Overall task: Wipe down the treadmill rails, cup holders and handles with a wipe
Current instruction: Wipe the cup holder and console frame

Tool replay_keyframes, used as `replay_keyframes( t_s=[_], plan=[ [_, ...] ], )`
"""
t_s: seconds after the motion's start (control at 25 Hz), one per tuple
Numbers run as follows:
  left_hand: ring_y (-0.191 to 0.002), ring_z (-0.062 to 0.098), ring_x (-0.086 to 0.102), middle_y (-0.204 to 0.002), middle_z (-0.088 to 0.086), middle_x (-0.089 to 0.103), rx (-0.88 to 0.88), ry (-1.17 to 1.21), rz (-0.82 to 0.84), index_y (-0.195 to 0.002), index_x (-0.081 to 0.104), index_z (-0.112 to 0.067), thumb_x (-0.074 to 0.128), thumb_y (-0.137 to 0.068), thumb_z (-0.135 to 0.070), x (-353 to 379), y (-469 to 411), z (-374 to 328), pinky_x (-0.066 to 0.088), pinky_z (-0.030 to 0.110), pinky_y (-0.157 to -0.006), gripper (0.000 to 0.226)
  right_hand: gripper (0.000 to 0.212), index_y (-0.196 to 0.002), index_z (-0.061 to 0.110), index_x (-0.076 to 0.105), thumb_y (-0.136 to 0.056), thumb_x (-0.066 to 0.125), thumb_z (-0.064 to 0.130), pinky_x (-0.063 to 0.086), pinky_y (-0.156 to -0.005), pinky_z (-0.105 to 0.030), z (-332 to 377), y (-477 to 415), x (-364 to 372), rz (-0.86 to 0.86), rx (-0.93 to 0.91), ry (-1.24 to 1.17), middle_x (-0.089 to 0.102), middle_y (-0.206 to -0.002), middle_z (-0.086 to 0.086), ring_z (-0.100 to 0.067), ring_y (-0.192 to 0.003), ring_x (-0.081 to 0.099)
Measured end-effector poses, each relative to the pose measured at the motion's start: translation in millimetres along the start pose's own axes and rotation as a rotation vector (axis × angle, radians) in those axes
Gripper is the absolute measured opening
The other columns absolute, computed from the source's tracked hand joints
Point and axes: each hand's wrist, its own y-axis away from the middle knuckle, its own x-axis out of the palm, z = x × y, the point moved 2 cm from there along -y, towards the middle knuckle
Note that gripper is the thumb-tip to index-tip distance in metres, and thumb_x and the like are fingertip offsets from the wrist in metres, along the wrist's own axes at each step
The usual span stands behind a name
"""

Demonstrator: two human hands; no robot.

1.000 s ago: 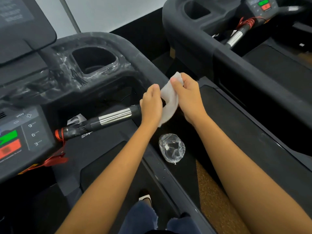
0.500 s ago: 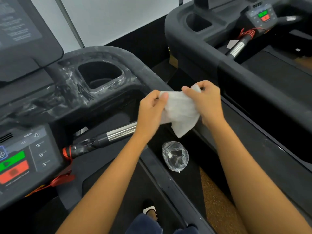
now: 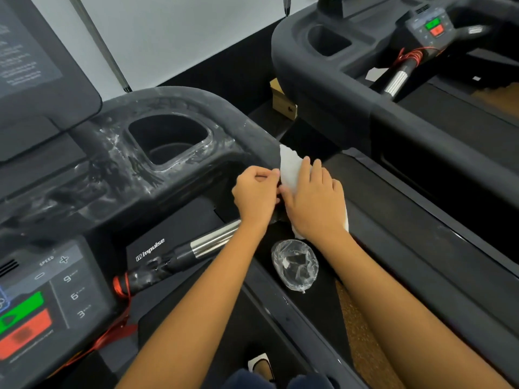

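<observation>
A white wipe (image 3: 289, 167) lies draped over the right rail (image 3: 252, 127) of the black treadmill. My right hand (image 3: 313, 199) lies flat on the wipe with fingers straight, pressing it onto the rail. My left hand (image 3: 257, 193) is just left of it, pinching the wipe's left edge with curled fingers. The cup holder (image 3: 168, 140) sits up and left of both hands, its rim streaked with wet smears. The chrome and black handle (image 3: 196, 248) runs below my left wrist.
A crumpled clear plastic wrapper (image 3: 295, 265) lies on the side deck beneath my right forearm. The console buttons (image 3: 25, 318) are at lower left. A second treadmill (image 3: 365, 88) stands to the right, with a cardboard box (image 3: 283, 103) between them.
Both hands have moved the wipe from mid-air, where it was being unfolded, down onto the rail. My right hand has flattened on top of it.
</observation>
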Motion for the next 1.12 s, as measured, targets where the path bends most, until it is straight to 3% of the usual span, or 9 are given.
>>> replay_keyframes(
  t_s=[0.08,0.16,0.24,0.36,0.52,0.68,0.8,0.96,1.12],
  plan=[
    [-0.066,0.011,0.069,-0.068,-0.005,0.068,0.011,-0.043,-0.024,-0.078,0.065,-0.022,0.065,-0.087,-0.022,-15,-12,2,0.06,0.038,-0.064,0.009,0.074,-0.141,0.003,0.032,-0.095,0.028,0.061,0.044,-0.082,-0.038,13,-24,5,0.017,0.025,0.061,0.051,-0.129,-0.017,-0.032,-0.11,0.055],
    [-0.069,0.01,0.067,-0.068,-0.008,0.067,0.061,-0.148,-0.037,-0.077,0.064,-0.027,0.062,-0.086,-0.024,-25,-18,3,0.059,0.037,-0.067,0.01,0.069,-0.128,0.006,0.043,-0.094,0.027,0.064,0.041,-0.069,-0.035,31,-56,8,0.059,-0.003,-0.023,0.058,-0.114,-0.012,-0.028,-0.095,0.058],
    [-0.072,0.006,0.063,-0.071,-0.01,0.066,0.1,-0.267,-0.051,-0.08,0.065,-0.027,0.058,-0.088,-0.024,-30,-17,6,0.053,0.028,-0.064,0.011,0.064,-0.121,0.007,0.046,-0.095,0.026,0.062,0.039,-0.067,-0.035,46,-80,11,0.119,-0.02,-0.089,0.059,-0.111,-0.011,-0.028,-0.093,0.059],
    [-0.079,0.006,0.059,-0.082,-0.011,0.065,0.147,-0.455,-0.045,-0.087,0.066,-0.023,0.054,-0.091,-0.024,-32,-10,16,0.045,0.021,-0.061,0.013,0.062,-0.117,0.007,0.048,-0.096,0.027,0.061,0.042,-0.067,-0.035,41,-74,10,0.06,-0.024,-0.053,0.059,-0.107,-0.011,-0.027,-0.088,0.059],
    [-0.093,0.023,0.059,-0.093,-0.002,0.066,0.161,-0.73,0.063,-0.097,0.066,-0.02,0.05,-0.092,-0.03,-25,-13,30,0.053,0.04,-0.073,0.02,0.064,-0.103,0.008,0.051,-0.093,0.027,0.066,0.036,-0.064,-0.034,27,-50,11,-0.057,0.08,0.061,0.057,-0.093,-0.009,-0.026,-0.079,0.056],
    [-0.088,0.03,0.061,-0.095,0.006,0.066,0.062,-0.926,0.211,-0.1,0.063,-0.015,0.044,-0.096,-0.038,-17,-11,31,0.046,0.034,-0.065,0.03,0.067,-0.111,0.007,0.049,-0.092,0.028,0.068,0.034,-0.067,-0.034,61,-85,18,0.014,0.043,-0.001,0.058,-0.101,-0.009,-0.025,-0.086,0.056],
    [-0.088,0.033,0.062,-0.094,0.008,0.065,0.067,-0.996,0.213,-0.095,0.061,-0.013,0.039,-0.099,-0.041,-17,-3,29,0.044,0.035,-0.065,0.035,0.065,-0.115,0.007,0.047,-0.092,0.033,0.065,0.037,-0.066,-0.031,46,-82,13,0.017,-0.062,-0.035,0.057,-0.103,-0.009,-0.024,-0.086,0.057],
    [-0.092,0.031,0.061,-0.097,0.009,0.067,0.225,-1.157,0.173,-0.096,0.062,-0.014,0.034,-0.099,-0.045,-23,14,34,0.042,0.037,-0.073,0.042,0.064,-0.113,0.006,0.046,-0.092,0.032,0.065,0.035,-0.061,-0.031,9,-48,8,-0.001,-0.11,0.021,0.056,-0.099,-0.01,-0.026,-0.082,0.057],
    [-0.085,0.024,0.061,-0.091,0.002,0.068,0.306,-1.291,0.105,-0.099,0.065,-0.018,0.03,-0.098,-0.046,-24,24,42,0.035,0.034,-0.068,0.045,0.067,-0.118,0.004,0.044,-0.093,0.032,0.065,0.038,-0.065,-0.032,55,-102,22,0.065,-0.129,-0.033,0.056,-0.107,-0.011,-0.027,-0.089,0.059]
  ],
)
